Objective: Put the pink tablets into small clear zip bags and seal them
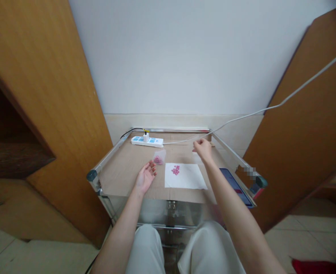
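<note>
We count one left hand (146, 177), one right hand (202, 149), one power strip (154, 143), one white plug (146, 137), one white cable (280, 105), one black cable (127, 132), one white sheet (185, 181), one loose cluster of over ten pink pieces (175, 170), one bag (160, 153) holding more, too small to tally, and one flat blue panel (233, 185).

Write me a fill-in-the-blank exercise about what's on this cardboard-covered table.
The loose pieces on the white sheet are colored ____.
The left hand is beside a small see-through ____ holding similar pieces.
The flat dark-blue object lies on the person's ____ side.

Missing words: pink; bag; right.
</note>
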